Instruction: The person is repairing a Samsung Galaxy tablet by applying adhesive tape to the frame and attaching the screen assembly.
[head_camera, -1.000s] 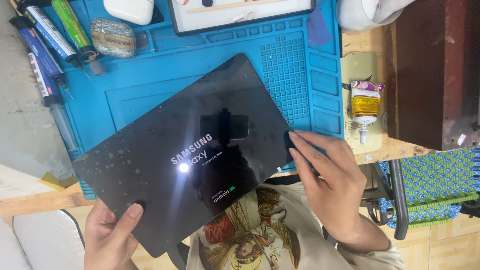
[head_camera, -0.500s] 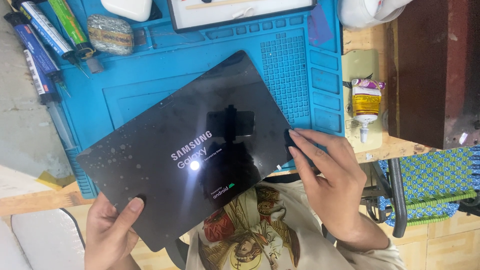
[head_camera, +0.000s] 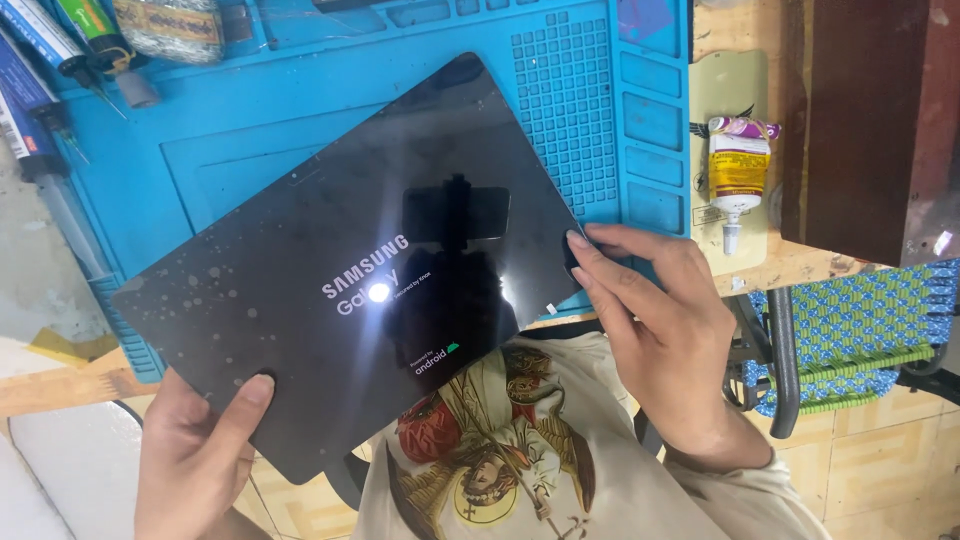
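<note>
A large black tablet (head_camera: 330, 260) with a glossy screen showing white start-up lettering and a bright light glare lies tilted over the blue work mat (head_camera: 230, 130). My left hand (head_camera: 195, 455) grips its lower left edge, thumb on the glass. My right hand (head_camera: 660, 330) holds the right corner, thumb and fingertips pinching the edge. The tablet's near part hangs past the table edge above my lap.
Several tubes and pens (head_camera: 40, 70) lie at the mat's upper left beside a wrapped bundle (head_camera: 170, 25). A small yellow-labelled glue bottle (head_camera: 737, 175) rests on a pale card at right. A dark wooden post (head_camera: 860, 120) and a woven green-blue chair (head_camera: 850, 330) stand to the right.
The view has come closer to the tablet, which now fills more of the frame. Both hands keep the same grip on its edges.
</note>
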